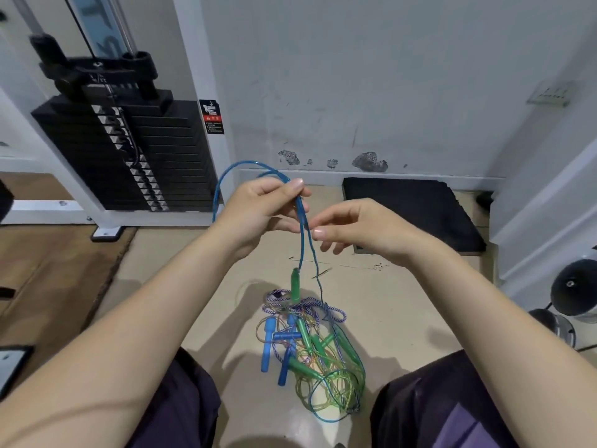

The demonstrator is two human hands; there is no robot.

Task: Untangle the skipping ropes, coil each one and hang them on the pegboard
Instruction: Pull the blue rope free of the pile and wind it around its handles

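While the left hand pinched a blue rope between thumb and fingers, holding it up above the floor, the right hand pinched the same doubled strand just below. A loop of that rope arched up and over behind the left hand. One strand ran down to a green handle hanging over the pile; the other dropped into the tangle of blue, green and purple-white ropes lying on the floor between the person's knees. A black weight stack stood off to the left, and a dark mat lay against the wall.
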